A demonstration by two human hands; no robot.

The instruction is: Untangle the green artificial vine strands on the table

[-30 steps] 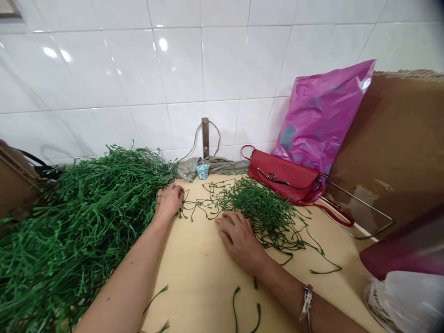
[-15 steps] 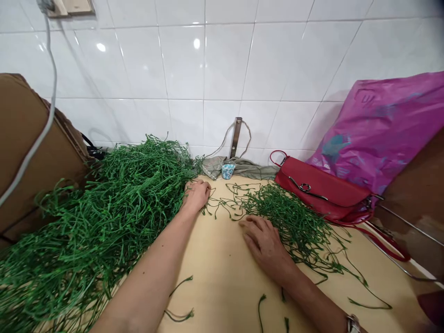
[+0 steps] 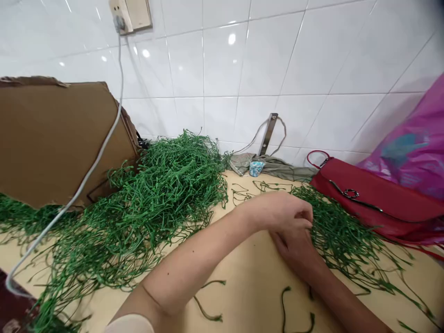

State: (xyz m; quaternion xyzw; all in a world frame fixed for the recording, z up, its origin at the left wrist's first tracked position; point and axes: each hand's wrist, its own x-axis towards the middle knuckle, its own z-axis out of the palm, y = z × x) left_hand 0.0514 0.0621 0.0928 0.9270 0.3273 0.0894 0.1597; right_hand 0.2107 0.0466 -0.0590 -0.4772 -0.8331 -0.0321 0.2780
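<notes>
My left hand (image 3: 289, 213) has its fingers curled downward, above and partly across my right hand (image 3: 294, 247). Whatever the left fingers may hold is hidden. The right hand lies low at the left edge of a smaller pile of green cords (image 3: 338, 229), its fingers mostly covered by the left hand. A larger heap of thin green cords (image 3: 173, 185), with tufted ends, spreads on the left of the table. Several loose cords (image 3: 208, 314) lie near the front, and a few more (image 3: 243, 190) lie behind my hands.
A cardboard box (image 3: 62, 134) stands at the left, with a white cable (image 3: 104, 143) hanging before it. A red handbag (image 3: 378, 194) and a pink plastic bag (image 3: 412, 138) are at the right. A small blue-patterned cup (image 3: 256, 167) and grey cloth (image 3: 287, 169) lie by the tiled wall.
My left hand has left the edge of the large heap and crossed rightward over my right hand. The right hand has stayed beside the small pile. The view has turned left.
</notes>
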